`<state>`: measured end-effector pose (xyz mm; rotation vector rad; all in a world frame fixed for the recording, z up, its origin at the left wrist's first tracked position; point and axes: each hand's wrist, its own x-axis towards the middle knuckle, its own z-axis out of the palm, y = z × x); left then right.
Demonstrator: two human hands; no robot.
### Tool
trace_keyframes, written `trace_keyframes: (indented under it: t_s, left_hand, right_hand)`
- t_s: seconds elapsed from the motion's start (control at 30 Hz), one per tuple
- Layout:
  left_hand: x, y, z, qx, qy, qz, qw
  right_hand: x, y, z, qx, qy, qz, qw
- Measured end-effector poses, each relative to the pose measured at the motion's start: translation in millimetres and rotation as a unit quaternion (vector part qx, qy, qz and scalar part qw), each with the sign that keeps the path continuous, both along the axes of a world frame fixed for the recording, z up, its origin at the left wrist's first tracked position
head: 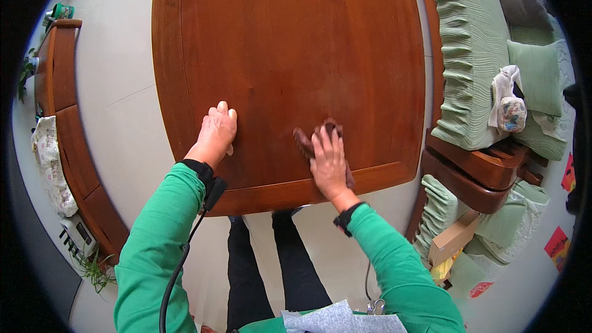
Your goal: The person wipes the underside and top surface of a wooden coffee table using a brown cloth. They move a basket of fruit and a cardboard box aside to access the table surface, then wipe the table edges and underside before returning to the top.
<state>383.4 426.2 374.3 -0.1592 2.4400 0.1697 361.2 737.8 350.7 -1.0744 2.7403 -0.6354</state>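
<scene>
A brown cloth (304, 142) lies bunched on the reddish-brown wooden table (277, 69), near its front edge and right of the middle. My right hand (329, 155) presses on it with the fingers stretched forward, and part of the cloth shows around the fingers and beside the wrist. Faint hazy marks show on the wood just beyond the cloth. To the left, my left hand (217, 129) is held over the table's near left part with the fingers curled; nothing shows in it. Whether it touches the wood is hard to tell.
A sofa with pale green covers (481, 64) runs along the right, its wooden armrest (471, 166) close to the table corner. On the left stands a low wooden cabinet (64, 74) with a cloth, a device and plants. A black cable (173, 277) hangs by my left arm.
</scene>
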Motion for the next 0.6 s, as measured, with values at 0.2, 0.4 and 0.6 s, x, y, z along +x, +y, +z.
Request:
trace_keyframes:
  t_s: [0.2,0.4,0.6]
  left_hand:
    - [-2,1,-1,-0.007,-0.011,-0.002,1.000]
    - [4,-2,1,0.026,0.022,0.000,0.999]
    - [3,-2,1,0.008,0.011,-0.015,1.000]
  right_hand:
    - [-50,-26,-25,-0.004,-0.006,0.004,1.000]
    - [-224,-142,-57,-0.048,0.158,-0.071,0.984]
    - [-158,-130,-57,-0.073,0.142,-0.044,0.986]
